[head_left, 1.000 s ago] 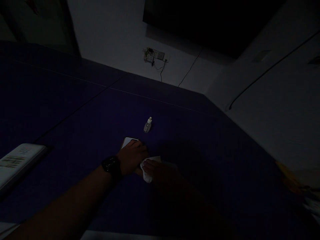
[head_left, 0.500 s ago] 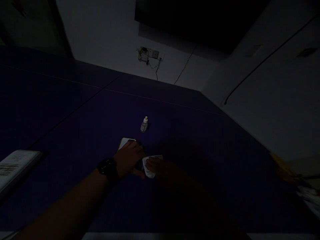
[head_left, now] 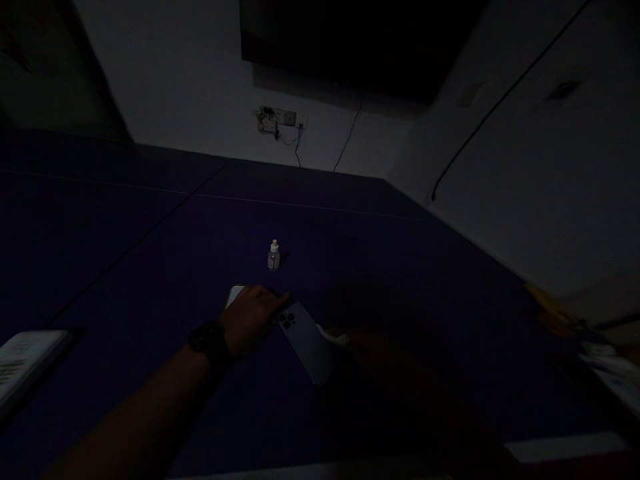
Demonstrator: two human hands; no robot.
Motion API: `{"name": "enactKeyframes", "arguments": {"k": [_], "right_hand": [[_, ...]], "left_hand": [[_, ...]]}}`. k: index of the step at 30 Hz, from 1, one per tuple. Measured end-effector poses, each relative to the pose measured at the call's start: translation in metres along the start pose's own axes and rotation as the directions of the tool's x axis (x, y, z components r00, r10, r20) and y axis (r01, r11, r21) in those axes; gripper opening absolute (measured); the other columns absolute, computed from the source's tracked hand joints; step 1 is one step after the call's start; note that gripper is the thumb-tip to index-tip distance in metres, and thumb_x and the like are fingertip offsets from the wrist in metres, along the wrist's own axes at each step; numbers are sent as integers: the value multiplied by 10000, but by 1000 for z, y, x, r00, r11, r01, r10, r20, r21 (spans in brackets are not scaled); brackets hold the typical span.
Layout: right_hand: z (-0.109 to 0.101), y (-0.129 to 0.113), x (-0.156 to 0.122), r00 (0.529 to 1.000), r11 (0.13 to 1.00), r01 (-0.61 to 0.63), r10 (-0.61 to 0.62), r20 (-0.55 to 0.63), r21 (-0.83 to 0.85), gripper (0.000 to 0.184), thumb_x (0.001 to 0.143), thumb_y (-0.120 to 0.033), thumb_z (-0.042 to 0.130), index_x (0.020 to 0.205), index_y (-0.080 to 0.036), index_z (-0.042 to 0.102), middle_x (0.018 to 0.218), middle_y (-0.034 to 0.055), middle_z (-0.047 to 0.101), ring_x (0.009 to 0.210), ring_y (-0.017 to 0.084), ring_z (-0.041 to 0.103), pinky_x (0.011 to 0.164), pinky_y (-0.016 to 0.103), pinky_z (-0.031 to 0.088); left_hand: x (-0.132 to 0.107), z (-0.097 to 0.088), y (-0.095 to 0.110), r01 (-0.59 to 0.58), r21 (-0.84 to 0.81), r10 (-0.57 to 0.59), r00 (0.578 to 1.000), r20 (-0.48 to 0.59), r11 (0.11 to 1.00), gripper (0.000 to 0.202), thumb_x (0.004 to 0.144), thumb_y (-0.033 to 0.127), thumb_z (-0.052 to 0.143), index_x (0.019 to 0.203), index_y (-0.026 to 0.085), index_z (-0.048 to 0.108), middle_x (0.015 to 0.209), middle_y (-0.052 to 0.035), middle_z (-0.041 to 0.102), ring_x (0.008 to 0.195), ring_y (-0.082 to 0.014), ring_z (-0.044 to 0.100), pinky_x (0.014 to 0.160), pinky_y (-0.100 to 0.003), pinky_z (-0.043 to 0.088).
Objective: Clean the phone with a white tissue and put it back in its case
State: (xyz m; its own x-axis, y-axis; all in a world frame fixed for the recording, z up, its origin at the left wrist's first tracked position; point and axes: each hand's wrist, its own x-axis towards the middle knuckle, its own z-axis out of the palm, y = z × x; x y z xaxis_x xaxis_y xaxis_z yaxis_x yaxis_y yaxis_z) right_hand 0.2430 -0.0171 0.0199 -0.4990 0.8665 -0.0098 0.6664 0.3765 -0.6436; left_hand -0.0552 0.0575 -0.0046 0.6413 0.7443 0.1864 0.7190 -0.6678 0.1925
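The **left hand** [head_left: 250, 319] is held flat with the fingers slightly spread, and it is pressed down on a **pale flat device** [head_left: 234, 295], most of which is covered by the palm. Its fingertips end just beside a **smartphone** [head_left: 306, 345], which is laid back-up on the **dark blue tabletop** [head_left: 165, 247], tilted across the view, with a **three-lens camera cluster** [head_left: 287, 320] at its end nearest the left hand. No logo can be made out on the phone in this dim light. The **right hand** [head_left: 385, 357] is sunk in shadow, so whether it is spread or pinching cannot be told. A **white tissue** [head_left: 333, 336] is seen at its near edge, just beside the phone's right side.

A **black wristwatch** [head_left: 210, 345] is worn on the left wrist, its face unlit. A small **dropper bottle** [head_left: 273, 257] is stood upright beyond the hands, and its label cannot be read. At the left edge, a **white printed box** [head_left: 27, 360] is placed on the tabletop, its print too dark and blurred to be read. A **wall socket panel** [head_left: 280, 119] is fixed on the far wall, with **cables** [head_left: 299, 148] hanging below it.
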Motion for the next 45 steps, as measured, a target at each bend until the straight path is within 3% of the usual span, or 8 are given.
{"name": "enactKeyframes", "arguments": {"k": [6,12,16,20,23,29,37,45], "right_hand": [[26,9,-9,996,999,33,-32,-85,5,394,1052,-329,409,1338,-242,665,1340,81,701,1210,244,683,1050,443,547],[-8,25,12,931,970,-194,229,-283,149,454,1022,-445,413,950,-192,783,881,46,803,796,253,759,695,359,623],[-13,31,45,944,999,2,11,-330,41,409,1017,-330,404,1219,-180,726,1173,82,774,1062,264,739,921,402,592],[6,37,75,930,951,297,-307,-199,-79,435,956,-167,444,1332,-172,664,1359,114,686,1253,227,656,1085,426,515],[18,41,87,909,911,396,-407,-88,-116,456,942,-124,470,1360,-185,642,1402,101,656,1321,204,606,1144,429,471],[15,40,84,896,865,443,-438,76,-234,509,908,-88,478,1397,-137,612,1458,133,601,1392,218,536,1175,437,442],[5,26,35,855,845,501,-449,258,-189,504,941,-158,488,1436,-203,574,1499,67,577,1434,187,481,1188,405,414],[10,35,84,880,821,473,-423,215,-320,541,915,-63,403,1434,-55,558,1503,167,551,1456,232,449,1212,422,399]], "left_hand": [[5,-10,21,70,180,-57,995,-81,981,320,1009,219,469,1292,204,618,1144,-93,702,995,-264,592,867,-438,465],[-27,-7,63,-204,121,207,978,-13,972,174,966,332,565,1033,192,644,1028,-91,673,943,-257,603,802,-419,518],[-45,7,69,-179,21,180,983,-34,984,496,849,549,694,1175,188,598,1161,-129,670,1042,-307,618,843,-473,556],[-41,16,56,-70,-6,69,993,-98,998,1224,602,925,627,1467,93,385,1510,-302,446,1390,-483,427,1038,-647,456],[-29,17,50,-7,10,8,999,-50,1000,1499,481,1033,524,1562,40,222,1599,-353,290,1471,-535,290,1123,-695,340],[-16,20,48,25,-25,-24,998,64,999,1552,459,957,631,1612,88,64,1606,-326,312,1460,-508,346,1145,-654,318],[-16,12,38,-2,-80,10,994,107,997,1537,521,835,704,1605,54,-54,1593,-331,332,1468,-484,341,1171,-670,259],[-17,12,35,-36,-111,48,993,104,993,1455,601,776,689,1589,40,-84,1600,-350,297,1475,-472,340,1172,-659,265]]}}
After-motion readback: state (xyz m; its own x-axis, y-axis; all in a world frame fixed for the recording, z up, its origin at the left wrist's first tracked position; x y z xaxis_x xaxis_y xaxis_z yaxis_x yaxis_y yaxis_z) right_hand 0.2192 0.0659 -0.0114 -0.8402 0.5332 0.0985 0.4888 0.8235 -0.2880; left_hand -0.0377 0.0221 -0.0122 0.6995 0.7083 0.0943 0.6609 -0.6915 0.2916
